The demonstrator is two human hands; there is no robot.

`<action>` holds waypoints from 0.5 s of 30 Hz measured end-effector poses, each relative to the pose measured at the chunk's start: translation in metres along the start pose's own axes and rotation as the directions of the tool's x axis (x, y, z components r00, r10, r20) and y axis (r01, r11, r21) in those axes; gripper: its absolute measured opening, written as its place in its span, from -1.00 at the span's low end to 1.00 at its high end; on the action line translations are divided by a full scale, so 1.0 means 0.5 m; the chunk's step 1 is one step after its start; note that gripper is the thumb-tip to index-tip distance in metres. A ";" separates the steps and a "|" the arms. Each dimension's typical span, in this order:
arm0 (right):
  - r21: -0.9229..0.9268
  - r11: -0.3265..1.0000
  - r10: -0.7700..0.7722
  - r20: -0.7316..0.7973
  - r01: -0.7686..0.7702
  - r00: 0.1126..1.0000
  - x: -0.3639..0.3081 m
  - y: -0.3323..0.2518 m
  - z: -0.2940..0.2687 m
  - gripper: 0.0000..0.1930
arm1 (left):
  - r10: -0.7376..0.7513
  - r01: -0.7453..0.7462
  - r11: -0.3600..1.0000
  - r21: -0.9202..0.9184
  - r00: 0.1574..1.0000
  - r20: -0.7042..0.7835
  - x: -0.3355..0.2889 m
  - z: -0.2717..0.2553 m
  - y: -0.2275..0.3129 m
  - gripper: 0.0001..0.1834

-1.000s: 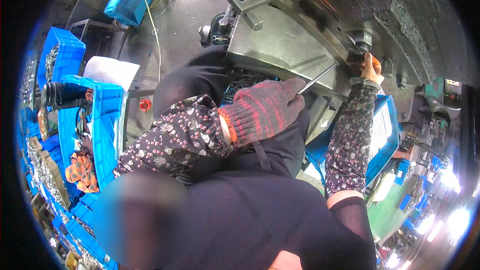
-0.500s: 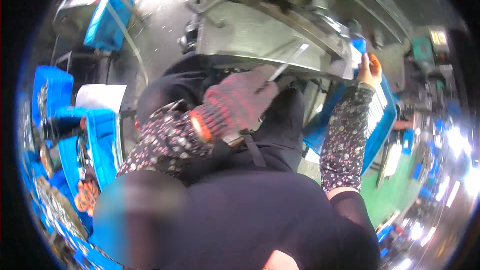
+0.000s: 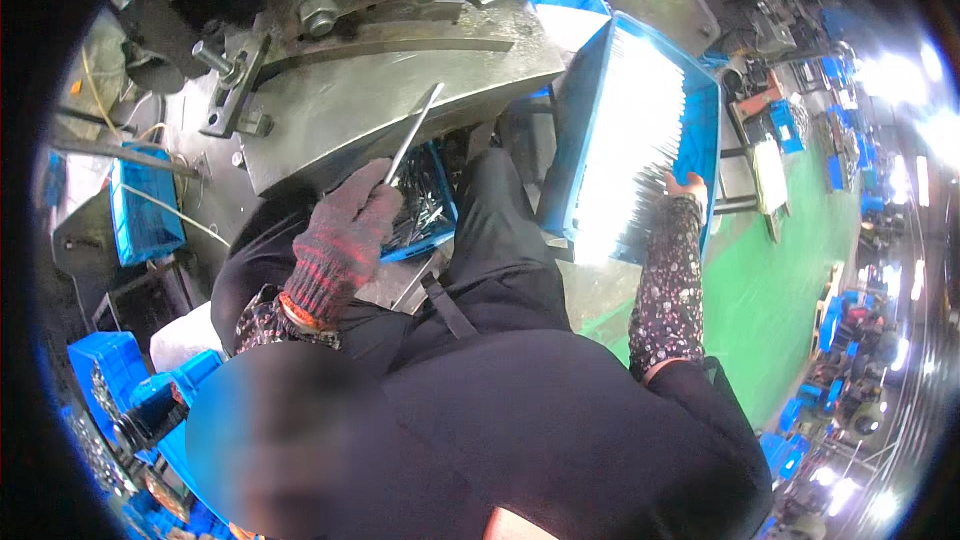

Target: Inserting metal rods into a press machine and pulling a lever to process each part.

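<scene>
My left hand [image 3: 350,215], in a dark knit glove with red, is closed round a thin metal rod [image 3: 415,130]. The rod slants up and away over the front edge of a steel machine table [image 3: 400,95]. To the right stands a blue bin [image 3: 570,130], holding a long row of bright, shiny thin metal pieces [image 3: 625,130]. My right hand [image 3: 686,187] is bare at the palm, with thumb and finger apart, at the near right end of that row. Glare washes out much of the pieces.
A blue bin with loose metal pieces [image 3: 425,210] sits below the table edge, by my legs. Large bolts and a clamp [image 3: 235,90] stand on the machine ahead. Further blue bins [image 3: 150,205] are at the left. Green floor [image 3: 770,270] stretches to the right.
My view has swung to the right. My right hand has moved from beside the machine to the bin of shiny pieces. The left hand keeps hold of the metal rod.
</scene>
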State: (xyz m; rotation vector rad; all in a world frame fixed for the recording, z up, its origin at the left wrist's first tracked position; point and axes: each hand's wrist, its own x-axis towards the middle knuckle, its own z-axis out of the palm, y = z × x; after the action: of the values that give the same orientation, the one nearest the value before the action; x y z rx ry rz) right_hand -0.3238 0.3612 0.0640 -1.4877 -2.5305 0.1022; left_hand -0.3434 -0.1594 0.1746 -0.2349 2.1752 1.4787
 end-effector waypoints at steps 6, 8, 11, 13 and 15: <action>0.031 0.977 0.198 0.219 -0.209 0.956 -0.004 -0.009 0.012 -0.68 | 0.050 -0.047 0.985 -0.164 0.999 0.012 -0.002 -0.010 -0.011 -0.53; 0.072 0.969 0.210 0.277 -0.238 0.938 -0.008 -0.021 -0.012 -0.69 | 0.285 -0.282 0.958 0.061 0.956 -0.064 0.003 -0.005 0.009 -0.56; 0.278 0.881 0.267 0.374 -0.382 0.888 -0.034 -0.033 -0.078 -0.70 | 0.210 -0.211 0.976 0.055 0.977 0.030 -0.010 -0.008 0.033 -0.58; 0.397 0.839 0.240 0.345 -0.372 0.908 -0.051 -0.035 -0.111 -0.64 | 0.152 -0.152 0.988 -0.007 0.987 0.045 -0.017 -0.010 0.033 -0.58; 0.448 0.857 0.134 0.286 -0.256 0.949 -0.051 -0.033 -0.120 -0.64 | 0.290 -0.276 0.951 -0.143 0.953 0.090 -0.010 -0.008 0.019 -0.58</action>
State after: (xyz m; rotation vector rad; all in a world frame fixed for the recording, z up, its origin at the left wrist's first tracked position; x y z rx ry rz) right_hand -0.3132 0.3284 0.1214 -1.5828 -2.2638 0.9325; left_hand -0.3442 -0.1598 0.1861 0.1211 2.0931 1.7468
